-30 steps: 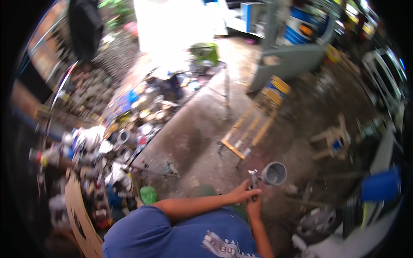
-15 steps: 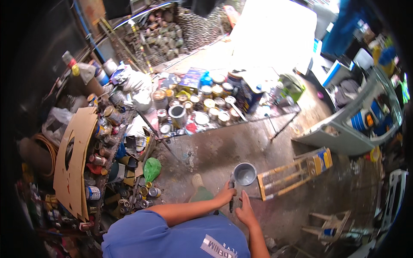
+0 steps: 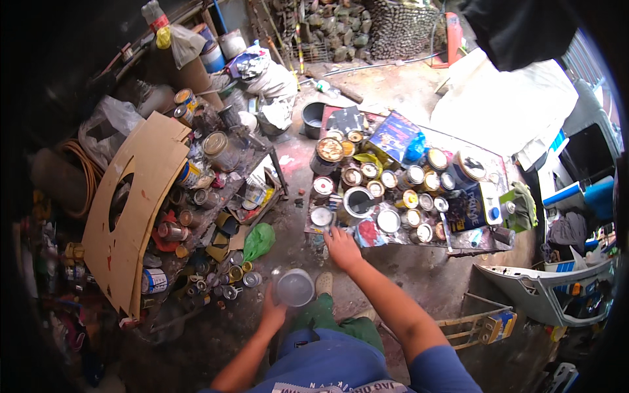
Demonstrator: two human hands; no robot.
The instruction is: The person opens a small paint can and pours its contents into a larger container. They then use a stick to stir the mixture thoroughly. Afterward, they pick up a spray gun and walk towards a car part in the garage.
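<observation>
My left hand (image 3: 274, 309) is closed at the side of a round grey mug-like cup (image 3: 295, 288), held low in front of me. The cup's inside looks pale grey and is slightly blurred. My right hand (image 3: 342, 249) reaches to the near left edge of the low table (image 3: 478, 249), its fingers drawn together by a pale-lidded can (image 3: 321, 217). What they hold, if anything, I cannot make out. Just beyond the fingers is a small striped piece (image 3: 333, 201), beside an open can with a grey inside (image 3: 359, 202).
Several paint cans crowd the table, with a dark blue rectangular tin (image 3: 470, 208) at its right. Cardboard (image 3: 154, 196) leans at the left near a green bag (image 3: 259, 242). A wooden frame (image 3: 462, 331) and a grey car panel (image 3: 524, 288) lie to the right.
The view has turned toward the table. The cup has moved left with my left hand. My right hand has left the cup's side and reached forward to the table edge.
</observation>
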